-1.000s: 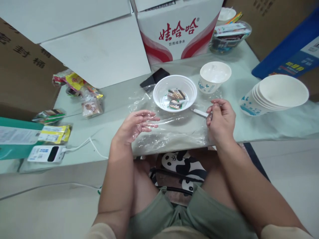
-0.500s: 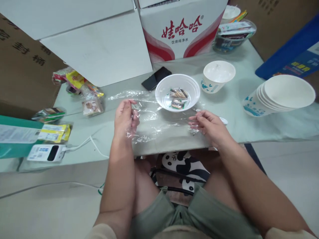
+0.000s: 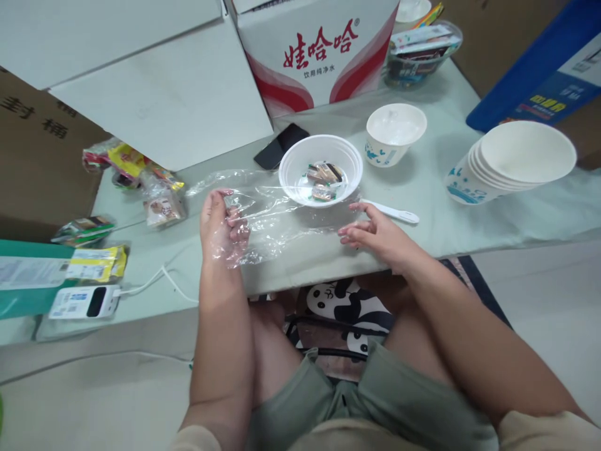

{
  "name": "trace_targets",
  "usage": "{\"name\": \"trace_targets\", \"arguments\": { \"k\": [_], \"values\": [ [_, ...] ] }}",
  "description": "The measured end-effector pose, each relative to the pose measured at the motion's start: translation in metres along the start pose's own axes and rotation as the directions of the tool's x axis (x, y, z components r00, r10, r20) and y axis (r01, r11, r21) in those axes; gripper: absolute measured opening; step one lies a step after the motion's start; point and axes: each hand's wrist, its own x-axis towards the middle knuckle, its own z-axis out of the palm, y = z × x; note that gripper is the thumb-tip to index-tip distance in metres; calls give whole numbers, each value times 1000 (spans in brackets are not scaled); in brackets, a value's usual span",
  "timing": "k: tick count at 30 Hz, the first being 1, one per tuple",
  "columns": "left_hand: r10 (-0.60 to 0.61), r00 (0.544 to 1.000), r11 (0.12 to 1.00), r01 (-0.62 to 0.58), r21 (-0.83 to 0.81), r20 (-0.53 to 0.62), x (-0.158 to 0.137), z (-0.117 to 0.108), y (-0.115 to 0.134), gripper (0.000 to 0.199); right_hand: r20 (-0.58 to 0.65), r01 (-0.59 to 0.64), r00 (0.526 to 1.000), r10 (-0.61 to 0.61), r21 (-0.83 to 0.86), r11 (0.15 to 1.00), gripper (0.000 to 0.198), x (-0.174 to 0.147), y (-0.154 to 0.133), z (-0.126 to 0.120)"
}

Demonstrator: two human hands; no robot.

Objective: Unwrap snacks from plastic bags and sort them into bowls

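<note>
My left hand point(image 3: 224, 222) is closed on a thin, clear plastic bag point(image 3: 267, 219), which stretches right over the table edge and passes before the white bowl's lower rim. My right hand point(image 3: 373, 232) is at the bag's right end, fingers apart and nothing visibly gripped; whether a fingertip touches the film I cannot tell. Just beyond the bag stands the white plastic bowl point(image 3: 286, 166), with several small wrapped snacks point(image 3: 323, 178) inside. A white plastic spoon or knife point(image 3: 392, 211) lies beside my right hand, its far end hidden behind the film.
Behind the bowl are a black phone point(image 3: 282, 145) and a white carton point(image 3: 323, 62). A paper cup point(image 3: 389, 147) and stacked paper cups point(image 3: 516, 160) stand to the right. At left lie snack packets point(image 3: 162, 210) and a white power bank point(image 3: 84, 302) with a cable.
My right hand has opened its fingers from the bag's right end. My left hand keeps its hold on the film. The whole view has shifted slightly, uncovering more of the white utensil.
</note>
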Motion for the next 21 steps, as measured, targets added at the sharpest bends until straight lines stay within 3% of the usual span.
{"name": "trace_targets", "arguments": {
  "k": [2, 7, 10, 13, 16, 17, 21],
  "values": [
    [-10, 1000, 1000, 10, -7, -19, 0, 1, 2, 32, 45, 6, 999, -6, 1, 1000, 55, -2, 0, 1],
    [-17, 999, 999, 18, 29, -35, 1, -2, 3, 30, -44, 66, 997, -66, -3, 998, 46, 0, 2, -3],
    [9, 999, 999, -8, 37, -39, 3, -3, 2, 32, -48, 70, 996, -72, -38, 997, 51, -2, 1, -10],
    [4, 999, 1000, -3, 28, -34, 3, -4, 3, 29, 135, -15, 991, 26, -80, 997, 71, -10, -2, -22],
    [-57, 998, 998, 58, -18, 15, 2, -6, 6, 27, 346, -199, 906, 244, -161, 967, 73, -14, -4, -30],
    [-85, 996, 996, 86, -38, 40, 2, -7, 7, 27, 341, -240, 897, 282, -161, 957, 66, -13, -3, -30],
    [-169, 976, 980, 181, -79, 138, 1, -13, 7, 27, 139, -256, 958, 250, 29, 966, 33, 1, -3, -8]
  ]
}}
